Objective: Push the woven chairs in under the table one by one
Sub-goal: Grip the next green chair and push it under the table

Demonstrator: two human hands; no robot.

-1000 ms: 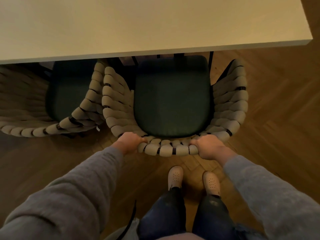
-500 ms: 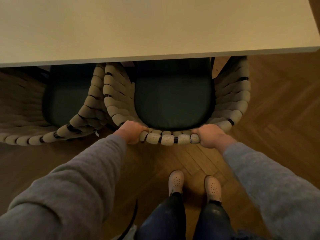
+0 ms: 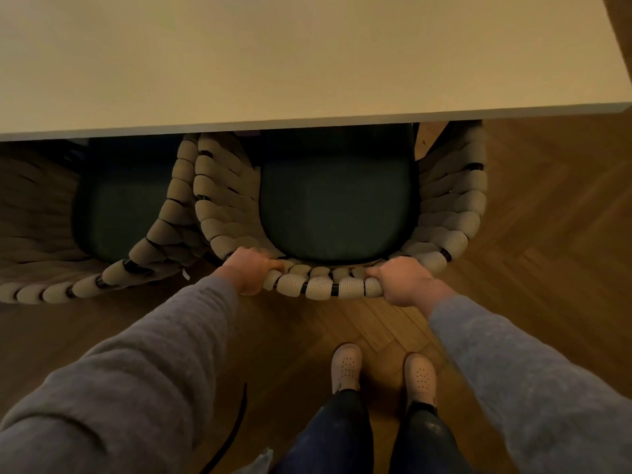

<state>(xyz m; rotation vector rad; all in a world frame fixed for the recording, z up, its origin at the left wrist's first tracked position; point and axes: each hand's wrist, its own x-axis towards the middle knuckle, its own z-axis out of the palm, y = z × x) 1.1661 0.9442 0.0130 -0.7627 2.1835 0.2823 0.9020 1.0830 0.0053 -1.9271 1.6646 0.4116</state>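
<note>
Moved: your woven chair point(image 3: 451, 213) has slid further in since the earlier frames, so the surface's point(image 3: 307, 56) near edge now cuts off the front of the green cushion point(image 3: 337, 206), and your arms reach further out from your shoes point(image 3: 345, 367).
Chair position: it stands on the floor point(image 3: 547, 234) near the surface's right corner. Its front is under the near edge, while the cushion's rear and the curved back rail are still out.
Left hand: your left hand point(image 3: 251, 270) grips the left end of the back rail, its fingers curled over the top.
Right hand: your right hand point(image 3: 405, 282) grips the right end the same way, its fingers wrapped round the woven rail.
Neighbour: the second woven chair point(image 3: 171, 213) sits just to the left, also partly under the near edge. Its right arm looks pressed against your chair's left arm.
Risk, snagging: if you drive straight on, the two woven arms may catch, dragging the neighbour askew or stalling your chair.
Risk, skew: a harder push from one hand would probably swing the chair towards the neighbour or out past the corner.
Risk, arms: you cannot tell how much room the armrests have under the surface, and a knock there could jolt it.
Risk, knuckles: if the rail comes right up to the near edge, your curled fingers could be pinched against it.
</note>
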